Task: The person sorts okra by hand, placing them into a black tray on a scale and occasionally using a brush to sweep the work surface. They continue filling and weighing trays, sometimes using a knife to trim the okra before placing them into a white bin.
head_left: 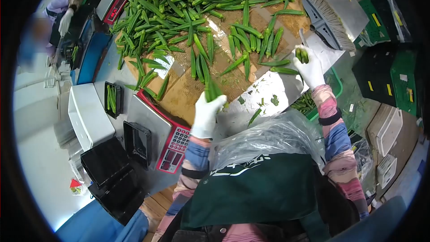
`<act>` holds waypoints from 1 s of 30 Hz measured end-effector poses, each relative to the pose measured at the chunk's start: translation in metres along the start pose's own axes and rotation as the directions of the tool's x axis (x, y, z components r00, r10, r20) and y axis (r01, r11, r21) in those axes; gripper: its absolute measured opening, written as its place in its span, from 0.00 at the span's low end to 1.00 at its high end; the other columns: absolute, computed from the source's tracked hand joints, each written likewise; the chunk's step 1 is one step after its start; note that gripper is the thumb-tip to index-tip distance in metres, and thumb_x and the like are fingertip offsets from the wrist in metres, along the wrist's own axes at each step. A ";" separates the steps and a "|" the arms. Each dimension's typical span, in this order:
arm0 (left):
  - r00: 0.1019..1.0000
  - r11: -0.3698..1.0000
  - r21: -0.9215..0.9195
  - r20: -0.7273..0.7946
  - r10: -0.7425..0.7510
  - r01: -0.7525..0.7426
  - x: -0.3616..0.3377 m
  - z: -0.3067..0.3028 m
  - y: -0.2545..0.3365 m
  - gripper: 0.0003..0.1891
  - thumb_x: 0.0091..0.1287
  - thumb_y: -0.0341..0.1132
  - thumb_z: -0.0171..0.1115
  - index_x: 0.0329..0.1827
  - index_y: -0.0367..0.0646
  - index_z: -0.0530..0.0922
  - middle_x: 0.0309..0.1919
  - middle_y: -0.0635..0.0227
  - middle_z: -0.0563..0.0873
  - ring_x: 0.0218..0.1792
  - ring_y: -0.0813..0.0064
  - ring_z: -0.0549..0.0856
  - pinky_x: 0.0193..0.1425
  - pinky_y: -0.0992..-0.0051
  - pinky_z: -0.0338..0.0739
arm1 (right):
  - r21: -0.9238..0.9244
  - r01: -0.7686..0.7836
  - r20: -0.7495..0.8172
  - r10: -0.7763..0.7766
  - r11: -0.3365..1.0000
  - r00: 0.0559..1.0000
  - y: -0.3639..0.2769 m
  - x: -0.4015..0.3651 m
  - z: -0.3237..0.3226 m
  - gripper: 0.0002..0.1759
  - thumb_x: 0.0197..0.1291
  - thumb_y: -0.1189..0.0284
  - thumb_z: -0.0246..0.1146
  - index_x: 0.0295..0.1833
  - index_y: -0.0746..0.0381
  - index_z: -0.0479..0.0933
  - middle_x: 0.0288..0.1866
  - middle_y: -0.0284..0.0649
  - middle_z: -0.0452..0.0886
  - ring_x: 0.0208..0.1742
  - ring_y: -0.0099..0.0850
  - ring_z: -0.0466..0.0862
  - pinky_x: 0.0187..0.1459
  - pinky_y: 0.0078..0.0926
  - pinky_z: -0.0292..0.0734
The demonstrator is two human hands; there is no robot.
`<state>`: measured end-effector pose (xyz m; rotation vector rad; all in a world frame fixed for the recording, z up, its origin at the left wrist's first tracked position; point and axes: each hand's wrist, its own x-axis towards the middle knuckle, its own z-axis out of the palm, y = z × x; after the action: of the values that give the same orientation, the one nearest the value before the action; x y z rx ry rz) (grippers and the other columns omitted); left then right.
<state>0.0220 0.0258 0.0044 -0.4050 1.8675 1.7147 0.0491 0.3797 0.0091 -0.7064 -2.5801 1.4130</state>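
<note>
My left hand (207, 115), in a white glove, is closed around okra pods (212, 91) at the near edge of the cardboard. My right hand (311, 69), also gloved, is closed around a few short okra pieces or pods (302, 55), their ends facing up. A thin curved strip (303, 38), perhaps a blade, sticks up beside that hand; whether I grip it cannot be told. A large heap of okra (179, 13) covers the far part of the cardboard (179, 92), with loose pods scattered between my hands.
A red scale (172, 150) stands left of my left hand. Beyond it are a black tray with okra (113, 100), another black tray (137, 144) and a white bin (89, 114). A brush (329, 20) lies right; a green basket (335, 85) sits below. Another person's gloved hand (66, 21) shows far left.
</note>
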 end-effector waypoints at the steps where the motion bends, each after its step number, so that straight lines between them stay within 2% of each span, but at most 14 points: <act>1: 0.993 0.967 -0.229 0.076 -0.093 0.108 -0.001 -0.009 0.009 0.15 0.64 0.32 0.71 0.52 0.39 0.81 0.33 0.71 0.84 0.32 0.74 0.84 0.36 0.75 0.78 | -0.134 0.077 0.012 -0.076 0.988 0.997 0.018 -0.002 0.003 0.18 0.60 0.70 0.68 0.56 0.59 0.82 0.51 0.45 0.84 0.51 0.40 0.86 0.54 0.34 0.81; 3: 0.974 0.859 -0.468 0.180 -0.138 0.208 0.002 -0.019 0.019 0.18 0.66 0.31 0.71 0.58 0.39 0.80 0.38 0.68 0.84 0.36 0.75 0.84 0.38 0.78 0.78 | -0.342 0.171 0.085 -0.151 0.924 0.985 0.020 -0.015 0.012 0.17 0.54 0.72 0.68 0.51 0.59 0.84 0.49 0.43 0.81 0.50 0.44 0.85 0.53 0.37 0.81; 6: 0.978 0.917 -0.376 0.197 -0.063 0.135 0.009 -0.001 0.043 0.18 0.67 0.32 0.70 0.57 0.38 0.80 0.41 0.67 0.85 0.39 0.74 0.85 0.42 0.77 0.81 | -0.556 0.411 0.187 -0.373 0.723 0.909 0.055 -0.023 0.038 0.16 0.52 0.70 0.71 0.48 0.58 0.82 0.45 0.40 0.80 0.50 0.42 0.82 0.52 0.39 0.79; 12: 0.939 0.936 0.100 0.093 0.330 -0.339 0.048 0.045 0.059 0.14 0.65 0.29 0.70 0.52 0.34 0.80 0.40 0.66 0.88 0.39 0.77 0.87 0.47 0.75 0.82 | -0.412 0.341 0.146 -0.309 0.845 0.940 0.022 -0.034 0.031 0.19 0.48 0.71 0.73 0.48 0.56 0.79 0.46 0.39 0.82 0.50 0.41 0.83 0.52 0.37 0.80; 14: 0.860 0.739 0.481 0.067 0.505 -0.471 0.052 0.070 0.062 0.12 0.66 0.30 0.69 0.50 0.37 0.82 0.37 0.68 0.88 0.38 0.80 0.85 0.46 0.74 0.81 | -0.373 0.378 0.106 -0.365 0.847 0.925 0.006 -0.027 0.032 0.21 0.46 0.72 0.72 0.49 0.56 0.79 0.45 0.39 0.82 0.50 0.41 0.83 0.52 0.36 0.80; 16: 0.699 0.387 0.734 0.163 0.697 -0.557 0.068 0.084 0.042 0.08 0.62 0.31 0.66 0.44 0.46 0.81 0.37 0.59 0.86 0.41 0.53 0.85 0.46 0.60 0.79 | -0.431 0.412 0.151 -0.386 0.803 0.910 0.008 -0.011 0.043 0.20 0.45 0.74 0.71 0.48 0.57 0.78 0.45 0.41 0.82 0.48 0.43 0.83 0.50 0.37 0.79; 19: 0.600 -0.017 0.883 0.333 0.728 -0.469 0.077 0.089 0.030 0.06 0.62 0.30 0.65 0.38 0.44 0.77 0.35 0.56 0.84 0.40 0.49 0.84 0.45 0.56 0.78 | -0.606 0.477 0.273 -0.397 0.636 0.876 0.028 0.009 0.074 0.18 0.47 0.74 0.69 0.46 0.57 0.76 0.41 0.44 0.82 0.46 0.46 0.82 0.47 0.41 0.78; 22: 0.781 0.251 0.906 0.125 0.611 -0.341 0.075 0.069 0.033 0.09 0.60 0.30 0.68 0.41 0.42 0.78 0.35 0.56 0.85 0.38 0.48 0.84 0.45 0.56 0.79 | -0.423 0.358 0.224 -0.287 0.832 0.931 0.025 0.004 0.057 0.18 0.48 0.72 0.69 0.47 0.58 0.76 0.41 0.46 0.83 0.46 0.46 0.84 0.49 0.42 0.79; 23: 0.740 0.440 0.745 0.105 0.665 -0.501 0.069 0.054 0.036 0.13 0.59 0.30 0.70 0.46 0.39 0.80 0.36 0.60 0.87 0.36 0.57 0.86 0.44 0.61 0.81 | -0.358 0.131 0.218 -0.054 0.924 0.975 -0.007 0.000 0.037 0.19 0.49 0.71 0.70 0.49 0.57 0.77 0.45 0.49 0.84 0.49 0.45 0.85 0.51 0.40 0.80; 24: 0.907 0.838 0.356 0.085 0.411 -0.413 0.060 0.038 0.049 0.19 0.61 0.30 0.71 0.55 0.39 0.80 0.39 0.65 0.88 0.37 0.68 0.86 0.45 0.68 0.81 | -0.268 -0.017 0.275 0.093 0.963 0.957 -0.013 0.006 0.022 0.23 0.54 0.68 0.70 0.56 0.61 0.78 0.51 0.47 0.86 0.52 0.42 0.86 0.53 0.35 0.81; 25: 0.979 0.985 0.011 0.114 0.170 -0.172 0.045 0.018 0.066 0.22 0.63 0.31 0.71 0.61 0.41 0.78 0.43 0.69 0.87 0.42 0.75 0.85 0.46 0.72 0.80 | 0.023 -0.148 0.228 0.139 0.989 0.964 -0.006 0.011 0.017 0.25 0.56 0.68 0.70 0.59 0.64 0.78 0.52 0.46 0.86 0.52 0.39 0.86 0.55 0.34 0.81; 26: 0.968 0.940 -0.341 0.227 0.111 -0.028 0.034 0.003 0.081 0.24 0.65 0.29 0.69 0.64 0.42 0.76 0.48 0.68 0.86 0.47 0.72 0.86 0.52 0.72 0.82 | 0.317 -0.252 0.198 0.196 0.914 0.960 0.002 0.015 0.012 0.27 0.59 0.68 0.69 0.63 0.67 0.77 0.53 0.44 0.86 0.53 0.37 0.86 0.57 0.32 0.80; 28: 0.978 0.698 -0.716 0.166 0.128 0.030 0.019 -0.027 0.073 0.26 0.66 0.27 0.66 0.68 0.42 0.74 0.52 0.68 0.85 0.50 0.70 0.86 0.58 0.68 0.83 | 0.689 -0.413 0.463 0.077 0.596 0.883 0.000 0.028 -0.011 0.30 0.63 0.68 0.67 0.68 0.71 0.73 0.57 0.42 0.84 0.55 0.35 0.84 0.60 0.32 0.80; 30: 0.987 0.658 -0.753 0.105 0.123 -0.002 0.017 -0.062 0.054 0.23 0.67 0.28 0.65 0.66 0.38 0.74 0.48 0.66 0.85 0.50 0.66 0.84 0.62 0.59 0.80 | 0.822 -0.518 0.543 -0.048 0.238 0.839 0.001 0.026 -0.012 0.34 0.67 0.68 0.63 0.76 0.68 0.64 0.62 0.44 0.80 0.58 0.35 0.83 0.62 0.40 0.80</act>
<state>-0.0349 -0.0248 0.0395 -0.5058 0.9756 2.4557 0.0304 0.4012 0.0122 -0.5445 -1.1276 3.0813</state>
